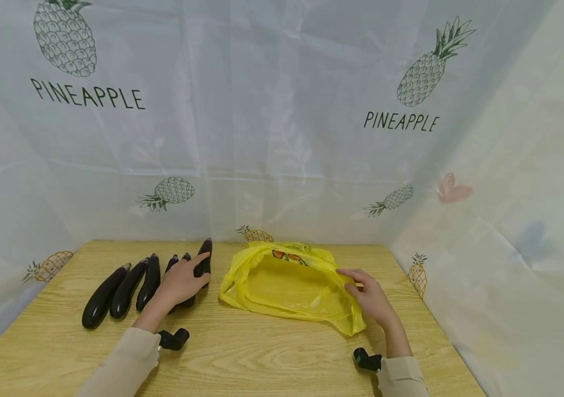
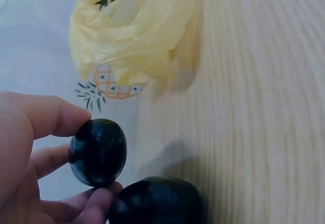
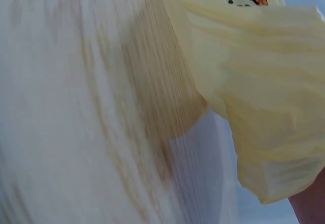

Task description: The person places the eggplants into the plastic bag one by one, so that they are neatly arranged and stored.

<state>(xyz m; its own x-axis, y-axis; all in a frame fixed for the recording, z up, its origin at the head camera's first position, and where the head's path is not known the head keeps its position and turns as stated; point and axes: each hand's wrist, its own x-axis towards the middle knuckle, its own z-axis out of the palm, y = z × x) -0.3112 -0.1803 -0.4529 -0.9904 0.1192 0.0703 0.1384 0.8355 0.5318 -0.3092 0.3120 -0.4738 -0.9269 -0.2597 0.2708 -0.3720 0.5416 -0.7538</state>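
Between the thumb and fingers of my left hand [image 1: 180,282] is a dark purple eggplant [image 1: 204,260], its stem end pointing to the back of the table. The left wrist view shows its rounded end [image 2: 99,153] pinched, beside another eggplant [image 2: 156,202]. More eggplants [image 1: 189,302] lie partly hidden beneath that hand. A yellow plastic bag [image 1: 286,300] lies to the right, its wide mouth facing me. My right hand [image 1: 373,298] pinches the bag's right edge; in the right wrist view the yellow film [image 3: 274,82] hides most of the fingers.
Three eggplants [image 1: 122,292] lie side by side on the left of the wooden table [image 1: 262,358]. A pale curtain [image 1: 272,138] printed with pineapples hangs behind the table and along both sides. Black wrist cameras [image 1: 175,339] sit at both cuffs.
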